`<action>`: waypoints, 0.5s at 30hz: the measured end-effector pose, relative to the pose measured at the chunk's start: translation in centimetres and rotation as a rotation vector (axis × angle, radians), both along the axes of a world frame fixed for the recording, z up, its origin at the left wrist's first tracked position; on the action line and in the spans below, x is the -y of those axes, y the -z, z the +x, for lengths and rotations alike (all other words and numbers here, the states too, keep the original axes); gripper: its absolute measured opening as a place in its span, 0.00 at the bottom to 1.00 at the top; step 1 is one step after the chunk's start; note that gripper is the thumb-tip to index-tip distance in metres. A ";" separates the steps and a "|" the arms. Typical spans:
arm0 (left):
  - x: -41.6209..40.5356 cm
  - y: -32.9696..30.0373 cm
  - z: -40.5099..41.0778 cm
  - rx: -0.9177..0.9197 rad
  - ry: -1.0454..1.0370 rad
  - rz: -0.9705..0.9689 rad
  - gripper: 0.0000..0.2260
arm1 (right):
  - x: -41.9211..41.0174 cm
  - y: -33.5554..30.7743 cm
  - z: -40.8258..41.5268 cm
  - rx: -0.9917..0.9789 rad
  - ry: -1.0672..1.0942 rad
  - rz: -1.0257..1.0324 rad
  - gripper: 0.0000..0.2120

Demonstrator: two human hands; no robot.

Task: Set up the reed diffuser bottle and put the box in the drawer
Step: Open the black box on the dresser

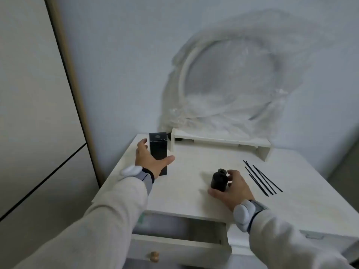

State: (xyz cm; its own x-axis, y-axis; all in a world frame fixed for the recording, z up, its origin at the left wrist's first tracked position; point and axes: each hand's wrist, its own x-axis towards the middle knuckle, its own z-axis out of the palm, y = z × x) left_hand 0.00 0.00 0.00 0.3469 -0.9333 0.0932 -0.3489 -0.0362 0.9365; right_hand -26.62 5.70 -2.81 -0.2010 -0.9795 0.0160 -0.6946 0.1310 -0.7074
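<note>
Left hand [153,162] we clamped on the box [158,152]; right hand [229,189] gripped the diffuser bottle [219,180]. Reeds [262,177] lay uninserted on the bench [186,156]; the drawer [180,239] stood open, awaiting the box.

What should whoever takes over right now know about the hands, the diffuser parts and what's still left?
Left hand: grip closed around the upright black box at the table's back left.
Right hand: fingers around the small black bottle, standing mid-table, neck open.
Reeds: lying loose on the table, right of the bottle.
Drawer: pulled open at the front.
Done: bottle out, drawer open.
Left: reeds into bottle, box into drawer.
</note>
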 end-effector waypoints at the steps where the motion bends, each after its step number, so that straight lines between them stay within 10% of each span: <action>1: 0.3 0.3 0.1 -0.035 0.021 0.005 0.48 | 0.1 0.1 0.0 0.000 0.000 -0.008 0.43; 8: 1.0 0.5 1.3 0.136 0.016 -0.010 0.23 | -0.1 -0.6 -0.1 -0.104 0.068 -0.112 0.47; 15: -2.3 0.6 -1.2 0.169 0.164 -0.032 0.19 | 0.7 -8.2 4.1 -0.197 -0.121 -0.493 0.25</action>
